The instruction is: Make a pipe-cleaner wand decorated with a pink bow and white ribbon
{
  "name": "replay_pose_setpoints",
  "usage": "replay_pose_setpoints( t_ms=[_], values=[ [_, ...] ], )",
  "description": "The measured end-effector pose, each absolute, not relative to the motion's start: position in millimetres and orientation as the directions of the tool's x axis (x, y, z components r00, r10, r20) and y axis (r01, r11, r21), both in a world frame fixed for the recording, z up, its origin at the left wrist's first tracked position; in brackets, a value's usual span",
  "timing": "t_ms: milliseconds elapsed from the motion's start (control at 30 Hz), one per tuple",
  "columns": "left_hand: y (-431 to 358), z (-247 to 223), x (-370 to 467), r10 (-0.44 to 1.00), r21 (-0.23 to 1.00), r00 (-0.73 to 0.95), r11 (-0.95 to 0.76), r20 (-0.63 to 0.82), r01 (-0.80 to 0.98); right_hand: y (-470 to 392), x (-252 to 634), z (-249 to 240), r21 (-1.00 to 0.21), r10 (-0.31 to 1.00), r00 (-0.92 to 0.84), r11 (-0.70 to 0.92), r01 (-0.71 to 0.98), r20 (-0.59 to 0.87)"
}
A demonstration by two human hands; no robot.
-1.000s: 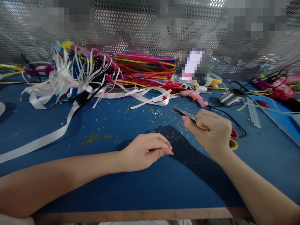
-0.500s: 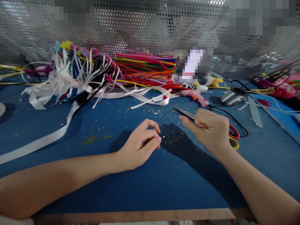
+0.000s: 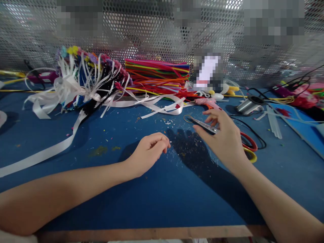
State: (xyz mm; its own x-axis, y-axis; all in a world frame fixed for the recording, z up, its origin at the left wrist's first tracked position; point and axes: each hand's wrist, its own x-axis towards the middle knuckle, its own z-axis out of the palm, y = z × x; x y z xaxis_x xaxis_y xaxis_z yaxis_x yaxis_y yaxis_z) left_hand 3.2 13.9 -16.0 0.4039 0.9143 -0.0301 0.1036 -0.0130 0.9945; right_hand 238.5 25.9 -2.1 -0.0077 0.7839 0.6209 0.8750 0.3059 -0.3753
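Observation:
My left hand is low over the middle of the blue table, its fingers curled together against the thumb. Whether anything small is between those fingertips is hidden. A tiny white bead lies by the fingertips. My right hand hovers at the scissors, thumb and fingers apart with nothing between them. Red and yellow scissor handles show past its far side, and the blades point left. Just beyond the hands lies a small cluster of white beads. A thin ring sits at the blade tips.
At the back are a heap of ribboned flower pieces, colourful pipe cleaners and a pink glue gun. White ribbon trails left. A wire spool, clear glue sticks and a black cord stand right. Perforated metal rises behind.
My right hand has opened out from a closed shape beside the scissors, its fingers lifting and spreading. My left hand's fingers have drawn closer together, and it has shifted slightly left.

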Motion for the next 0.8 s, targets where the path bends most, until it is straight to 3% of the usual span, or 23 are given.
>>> replay_pose_setpoints(
  t_ms=[133,200,267,300,333,400,500,600,700,800],
  values=[
    [14.8,-17.4,4.4,0.915,0.993,0.393,0.05,-0.089,0.109,15.2,235.0,5.3,-0.194,0.591,-0.042,0.33,0.924,0.805],
    [14.9,-17.1,5.2,0.917,0.99,0.388,0.049,-0.098,0.136,3.9,230.0,11.2,-0.129,0.512,-0.167,0.492,0.861,0.842],
    [14.7,-15.8,5.9,0.92,0.988,0.383,0.029,-0.085,0.151,-8.0,221.8,15.2,-0.205,0.53,-0.317,0.708,0.676,0.786],
    [14.4,-14.8,6.1,0.921,0.988,0.383,0.011,-0.07,0.154,-13.2,216.6,15.7,-0.332,0.602,-0.368,0.745,0.579,0.708],
    [14.0,-13.7,6.3,0.92,0.987,0.388,-0.011,-0.051,0.158,-17.4,211.1,15.0,-0.489,0.703,-0.385,0.701,0.52,0.599],
    [13.1,-11.8,6.2,0.909,0.983,0.418,-0.076,-0.001,0.168,-22.4,200.9,9.8,-0.757,0.892,-0.325,0.442,0.482,0.314],
    [11.9,-10.1,5.9,0.864,0.956,0.499,-0.205,0.076,0.21,-22.2,192.2,-2.2,-0.949,0.988,-0.143,0.097,0.299,0.055],
    [11.5,-9.4,6.1,0.825,0.914,0.555,-0.299,0.105,0.272,-17.1,191.3,-8.4,-0.997,0.998,-0.004,-0.06,-0.058,-0.06],
    [10.6,-9.5,6.7,0.809,0.879,0.572,-0.363,0.132,0.31,-10.1,194.1,-3.7,-0.92,0.991,0.02,-0.114,-0.375,-0.131],
    [7.7,-12.1,6.9,0.76,0.823,0.61,-0.482,0.223,0.3,-1.2,201.1,5.5,-0.833,0.984,0.036,-0.127,-0.538,-0.173]
  ],
)
